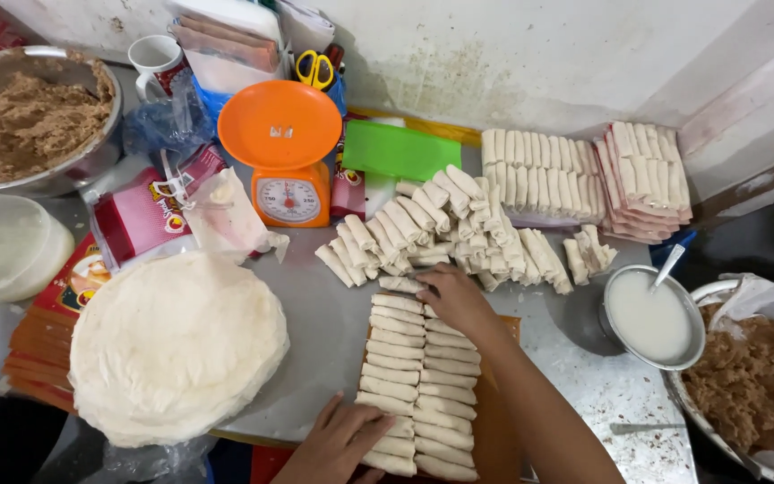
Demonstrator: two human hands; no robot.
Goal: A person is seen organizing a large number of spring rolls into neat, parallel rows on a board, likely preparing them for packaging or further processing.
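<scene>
Down at the near edge, the left hand lay flat, fingers spread, on two neat rows of pale rolled spring rolls. At the rows' far end, the right hand pinched one more roll. Beyond that grip sat a loose heap of rolls, with a round stack of white wrappers to its left.

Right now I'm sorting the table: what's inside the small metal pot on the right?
The small metal pot holds a whitish liquid, with a spoon handle sticking out. The spoon's bowl and the pot's bottom are covered by the liquid.
</scene>
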